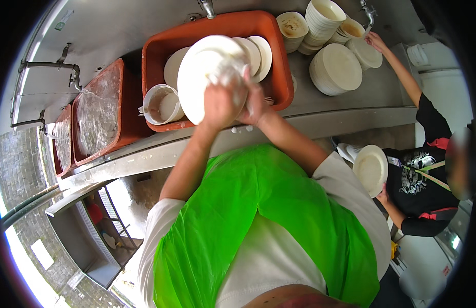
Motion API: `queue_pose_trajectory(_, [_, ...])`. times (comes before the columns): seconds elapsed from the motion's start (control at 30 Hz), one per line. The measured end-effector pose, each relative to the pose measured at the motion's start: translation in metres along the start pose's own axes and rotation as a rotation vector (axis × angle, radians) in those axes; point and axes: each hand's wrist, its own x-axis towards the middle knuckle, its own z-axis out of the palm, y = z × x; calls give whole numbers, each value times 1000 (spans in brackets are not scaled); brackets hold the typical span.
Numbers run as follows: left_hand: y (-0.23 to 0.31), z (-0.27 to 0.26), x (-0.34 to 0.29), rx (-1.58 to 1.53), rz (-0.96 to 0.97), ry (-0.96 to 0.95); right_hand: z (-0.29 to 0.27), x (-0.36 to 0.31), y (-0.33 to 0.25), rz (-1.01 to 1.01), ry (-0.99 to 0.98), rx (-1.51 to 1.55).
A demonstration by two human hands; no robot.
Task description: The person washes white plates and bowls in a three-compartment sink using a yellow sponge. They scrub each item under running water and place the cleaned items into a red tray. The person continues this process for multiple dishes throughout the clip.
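Observation:
A large white plate (194,72) is tilted up over the orange-red tub (212,24) at the sink, smeared by motion. At its right edge my right hand (255,100) is closed, gripping the rim. My left hand (221,105) is curled over the plate's face, against a whitish foamy wad (230,72); blur hides what that is. Other white plates (260,55) lean inside the tub behind. Beside the held plate, at the tub's near left corner, stands a translucent plastic jug (162,104).
Two more tubs (97,108) at left brim with water under running taps (75,81). Stacked plates (335,69) and bowls (324,18) crowd the counter at right. There, a co-worker (417,169) holds a white bowl (371,169) and reaches to a tap (369,15).

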Motion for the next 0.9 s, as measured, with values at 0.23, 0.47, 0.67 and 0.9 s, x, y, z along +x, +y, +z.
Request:
queue_pose_trajectory(0.23, [-91,-12,-9,-98,215,534,1,-4,-36,-77,0,-161])
queue_pose_trajectory(0.47, [-40,-25,-33,281,188,262,2,64,-42,126,18,-34])
queue_pose_trajectory(0.67, [-153,-97,-73,-331,-671,787,-95,103,-15,417,-65,-1094])
queue_pose_trajectory(0.9, [-281,-104,-142,-1672,-656,1162,-145,58,17,518,-209,-2167])
